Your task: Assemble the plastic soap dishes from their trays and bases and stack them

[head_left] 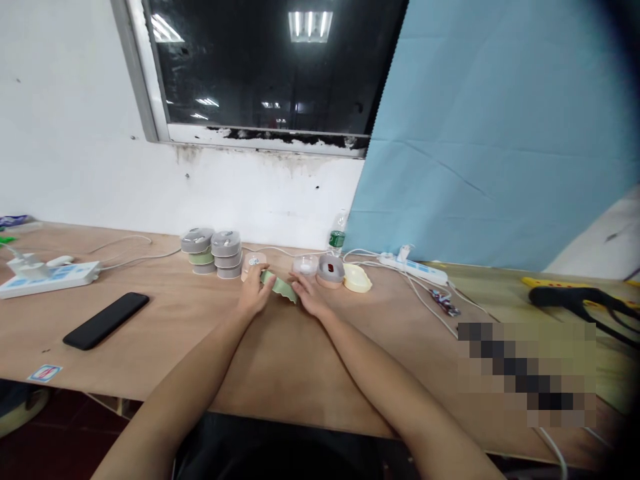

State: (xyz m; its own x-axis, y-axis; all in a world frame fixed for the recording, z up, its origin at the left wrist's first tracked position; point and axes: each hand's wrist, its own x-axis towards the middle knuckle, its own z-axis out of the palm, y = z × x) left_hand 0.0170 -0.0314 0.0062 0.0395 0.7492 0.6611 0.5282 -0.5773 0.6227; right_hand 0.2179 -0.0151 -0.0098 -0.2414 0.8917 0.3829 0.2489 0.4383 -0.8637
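Observation:
My left hand (255, 291) has its thumb and fingers closed on a light green, wavy-edged lid-like piece (283, 288), tilted just above the table. My right hand (309, 295) is at the piece's other end, fingers stretched out; whether they press on it I cannot tell. Just behind my left hand lies a pale pink round container part (256, 259), partly hidden. Beyond my right hand are a clear round cover (305, 265), a pink-and-grey round container (330, 272) with a dark red spot on it, and a pale yellow wavy-edged dish (357, 279).
Two stacks of grey and green round boxes (227, 253) stand at the back left. A black phone (107, 321) and a power strip (55, 279) lie left. A bottle (338, 235), another power strip (417, 268), loose cables and a small wrapped packet (444, 303) are right.

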